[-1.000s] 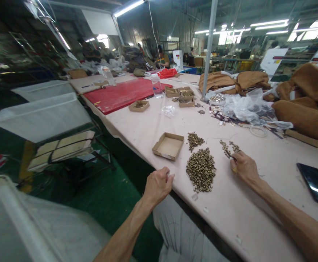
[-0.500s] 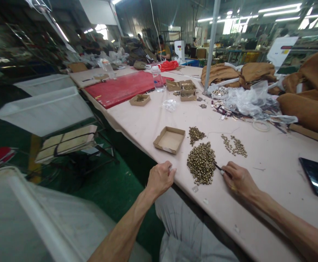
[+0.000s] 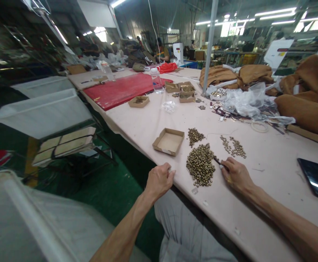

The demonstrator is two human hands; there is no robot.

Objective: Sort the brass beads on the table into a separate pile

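Note:
My right hand (image 3: 235, 175) is closed on a thin dark stick-like tool (image 3: 218, 161). Its tip meets the right side of a large pile of small brass-coloured metal studs (image 3: 201, 165). At the table edge rests my left hand (image 3: 159, 179), curled closed; whether anything is inside its fingers is hidden. A shallow cardboard box (image 3: 169, 141) with nothing in it lies just beyond that hand. Behind the large pile sits a smaller heap of studs (image 3: 195, 137). To the right, more studs are spread in a single layer (image 3: 237, 147).
A black phone (image 3: 315, 177) lies at the right. Further back are small boxes of metal parts (image 3: 186, 96), a water bottle (image 3: 156, 82), a metal pole (image 3: 209, 47), plastic bags (image 3: 246, 102) and brown fabric pieces (image 3: 306, 111). White bins (image 3: 41, 112) stand left of the table.
The camera view has shifted slightly. My right hand and its tool have moved very little along the pile's right side; my left hand keeps its place.

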